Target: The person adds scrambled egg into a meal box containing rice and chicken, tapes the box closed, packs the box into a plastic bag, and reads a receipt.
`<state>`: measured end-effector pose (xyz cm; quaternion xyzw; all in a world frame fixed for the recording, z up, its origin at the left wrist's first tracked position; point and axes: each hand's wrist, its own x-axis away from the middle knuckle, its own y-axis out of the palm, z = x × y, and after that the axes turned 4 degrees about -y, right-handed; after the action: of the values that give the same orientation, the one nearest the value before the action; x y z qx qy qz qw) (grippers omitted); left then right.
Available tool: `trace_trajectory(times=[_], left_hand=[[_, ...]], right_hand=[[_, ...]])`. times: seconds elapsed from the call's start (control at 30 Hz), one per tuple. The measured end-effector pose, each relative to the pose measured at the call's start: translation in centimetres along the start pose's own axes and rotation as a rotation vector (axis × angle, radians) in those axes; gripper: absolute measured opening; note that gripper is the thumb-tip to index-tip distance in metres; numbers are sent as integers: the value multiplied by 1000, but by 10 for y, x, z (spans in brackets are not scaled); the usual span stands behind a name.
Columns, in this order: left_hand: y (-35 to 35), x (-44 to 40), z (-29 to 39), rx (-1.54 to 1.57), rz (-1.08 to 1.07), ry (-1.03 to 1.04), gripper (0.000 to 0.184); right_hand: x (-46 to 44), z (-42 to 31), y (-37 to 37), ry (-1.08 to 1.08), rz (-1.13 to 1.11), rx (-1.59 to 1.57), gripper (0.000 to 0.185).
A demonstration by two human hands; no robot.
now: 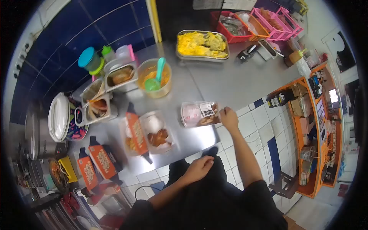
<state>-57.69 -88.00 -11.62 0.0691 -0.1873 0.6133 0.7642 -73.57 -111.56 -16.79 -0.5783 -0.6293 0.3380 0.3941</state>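
On the metal counter's right edge lies a clear lidded food container (191, 113) with a white printed label on top. My right hand (229, 118) is closed on the container's right end. My left hand (199, 168) hangs in front of my body, off the counter, with its fingers curled and no object showing in it. To the left of the labelled container are an open container (156, 132) with white rice and brown meat, and another food container (130, 143) wrapped in an orange printed sleeve (137, 132).
A tray of yellow food (201, 45) stands at the back. A tub (168, 89) holds a green spoon (159, 69). Metal pans (122, 81) and a rice cooker (59, 117) stand left. Folded orange sleeves (101, 163) lie at lower left. An orange shelf (306, 184) stands right.
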Motion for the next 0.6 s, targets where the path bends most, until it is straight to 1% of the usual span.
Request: trace_trajectory(times=[0.1, 0.13, 0.17, 0.23, 0.27, 0.33, 0.37, 0.43, 0.47, 0.57, 0.6], left_hand=[[13, -49, 26, -88, 153, -53, 29], [16, -65, 46, -70, 168, -143, 29], [25, -83, 50, -56, 246, -112, 29], [49, -113, 58, -37, 403, -62, 29], [61, -130, 68, -24, 457, -106, 29], [82, -160, 94, -9, 554, -196, 27], [98, -173, 106, 26, 597, -187, 27], [125, -211, 134, 95, 687, -139, 26], [142, -226, 152, 105, 683, -110, 26], [182, -269, 221, 13, 521, -51, 25], [194, -284, 237, -42, 474, 7, 25]], right_hand=[[-91, 49, -49, -125, -35, 119, 32], [-120, 66, -65, -162, -46, 128, 30], [-146, 83, -77, -200, -61, 135, 28], [-185, 105, -111, -144, -58, 139, 29], [-202, 118, -127, -115, -61, 141, 31], [-225, 147, -144, -307, 49, 82, 39], [-229, 161, -151, -392, 105, 50, 45], [-239, 180, -162, -473, 130, 217, 53], [-245, 188, -167, -510, 141, 302, 58], [-276, 205, -181, -397, -29, 146, 62], [-285, 209, -183, -407, -34, 82, 61]])
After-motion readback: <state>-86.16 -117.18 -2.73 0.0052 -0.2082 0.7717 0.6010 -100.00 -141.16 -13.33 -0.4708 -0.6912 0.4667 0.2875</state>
